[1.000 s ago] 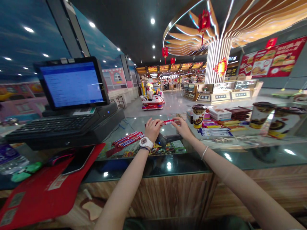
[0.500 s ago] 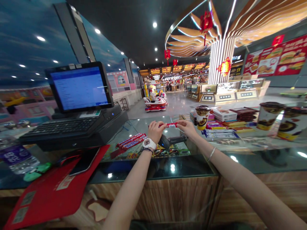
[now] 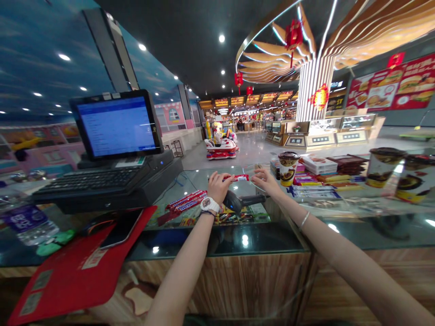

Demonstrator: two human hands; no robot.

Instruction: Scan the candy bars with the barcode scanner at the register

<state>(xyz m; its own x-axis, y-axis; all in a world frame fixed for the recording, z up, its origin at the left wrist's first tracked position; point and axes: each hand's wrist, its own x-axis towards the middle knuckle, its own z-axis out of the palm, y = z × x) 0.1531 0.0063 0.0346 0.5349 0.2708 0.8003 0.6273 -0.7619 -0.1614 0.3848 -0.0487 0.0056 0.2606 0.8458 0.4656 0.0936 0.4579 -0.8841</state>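
Holding a red candy bar [image 3: 237, 178] at centre frame, left hand [image 3: 219, 186] grips its left end, fingers curled. Right hand [image 3: 267, 181] hovers just beside the right end, fingers spread, apparently released. Risk: one-ended grip (thin wrapper) lets it drop onto the glass counter [image 3: 190, 181].

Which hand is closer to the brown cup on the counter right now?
Right. The right hand is just left of the brown cup, almost beside it. The left hand is further left, gripping the far end of the red candy bar.
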